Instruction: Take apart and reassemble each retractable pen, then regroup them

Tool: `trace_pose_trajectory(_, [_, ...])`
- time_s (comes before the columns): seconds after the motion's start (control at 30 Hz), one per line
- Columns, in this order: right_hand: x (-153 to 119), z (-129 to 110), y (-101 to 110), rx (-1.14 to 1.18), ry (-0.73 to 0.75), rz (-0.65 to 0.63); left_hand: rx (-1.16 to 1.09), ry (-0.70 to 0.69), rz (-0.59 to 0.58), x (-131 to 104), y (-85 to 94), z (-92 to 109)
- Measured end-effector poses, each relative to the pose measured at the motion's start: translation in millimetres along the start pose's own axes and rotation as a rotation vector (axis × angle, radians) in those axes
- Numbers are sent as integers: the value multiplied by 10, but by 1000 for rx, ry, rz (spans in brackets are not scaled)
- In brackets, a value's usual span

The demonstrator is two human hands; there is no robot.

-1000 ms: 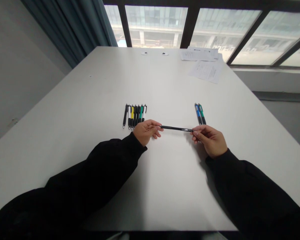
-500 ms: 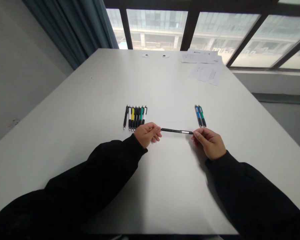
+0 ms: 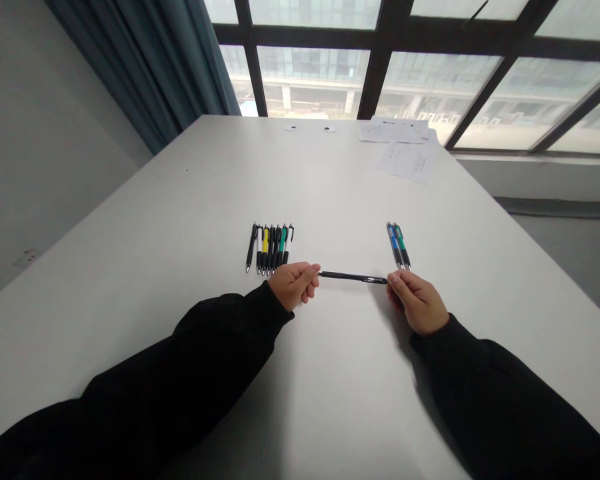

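A black pen (image 3: 350, 276) is stretched sideways between my two hands, above the white table. My left hand (image 3: 296, 285) pinches its left end, and the fingertips of my right hand (image 3: 416, 300) grip the other end. Just beyond my left hand lies a row of several pens: a black pen (image 3: 251, 248) at its left end, a yellow pen (image 3: 265, 241) and a green pen (image 3: 283, 240) among them. My left hand partly covers the near ends on the right of that row. Beyond my right hand, a blue pen (image 3: 394, 244) and a green pen (image 3: 402, 245) lie side by side.
The white table (image 3: 330, 373) reaches to the window (image 3: 314, 77). Printed papers (image 3: 403, 150) lie at its far right corner, and two small white oval fittings sit near its back edge. A blue curtain (image 3: 180, 73) hangs at the far left.
The camera view has tilted up, so everything appears lower. The black pen looks slightly rolled, its clip catching the light differently. Both hands keep hold of its ends.
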State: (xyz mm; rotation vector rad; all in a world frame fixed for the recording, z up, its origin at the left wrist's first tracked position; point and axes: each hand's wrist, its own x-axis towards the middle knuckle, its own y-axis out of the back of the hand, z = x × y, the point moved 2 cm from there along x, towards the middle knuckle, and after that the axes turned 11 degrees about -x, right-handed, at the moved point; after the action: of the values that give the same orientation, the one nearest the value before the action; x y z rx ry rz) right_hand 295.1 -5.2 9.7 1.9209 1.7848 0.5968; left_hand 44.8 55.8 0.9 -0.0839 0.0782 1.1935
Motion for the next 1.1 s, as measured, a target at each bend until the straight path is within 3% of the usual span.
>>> trace_pose_trajectory(0.27, [2,48,-14,-3,-1,2,47,19,-68,20,19,-60])
trace_pose_trajectory(0.43, [40,75,-70,108,-15,74,173,-22,-396,-67,-85,-12])
trace_pose_trajectory(0.53, [66,31,-113,160,12,74,89,79,-572,-170,-233,-14])
trace_pose_trajectory(0.6, [62,-22,-135,223,27,67,15,149,-615,-210,-322,-20])
trace_pose_trajectory(0.7, [-8,-142,-170,185,81,69,-98,215,-560,-191,-388,-17])
trace_pose_trajectory(0.87, [-220,-391,-385,-356,346,-70,-185,210,-433,-98,-371,-8])
trace_pose_trajectory(1.1, [-264,-471,-547,-628,472,19,-126,197,-389,-87,-364,-69])
